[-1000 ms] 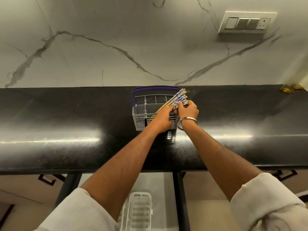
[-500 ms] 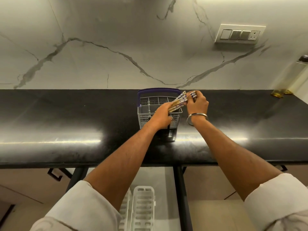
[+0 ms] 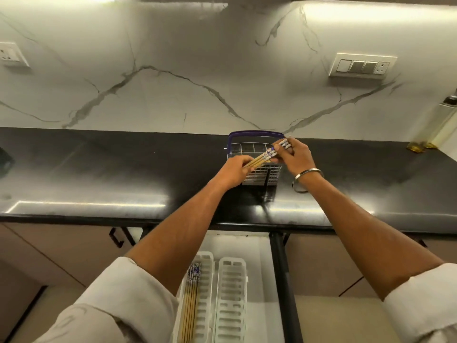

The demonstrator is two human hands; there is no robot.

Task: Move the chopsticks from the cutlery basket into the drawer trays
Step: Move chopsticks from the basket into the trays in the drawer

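Note:
A bundle of wooden chopsticks (image 3: pixel 264 155) with blue-and-white patterned tops lies nearly level above the grey cutlery basket (image 3: pixel 259 175), which has a purple handle. My left hand (image 3: pixel 233 170) grips the plain wooden ends. My right hand (image 3: pixel 295 157) holds the patterned ends. Below the counter the drawer stands open with two white slotted trays. The left tray (image 3: pixel 206 288) holds several chopsticks (image 3: pixel 191 300); the right tray (image 3: pixel 231 298) has nothing in it.
The basket stands on a black countertop (image 3: pixel 99 174) against a white marble wall. Switch plates (image 3: pixel 361 66) are on the wall. Bottles (image 3: pixel 440 127) stand at the far right. A black cabinet post (image 3: pixel 282 280) borders the drawer.
The chopstick bundle has come up out of the basket and turned nearly level between both hands. The view tilted down, showing the drawer trays.

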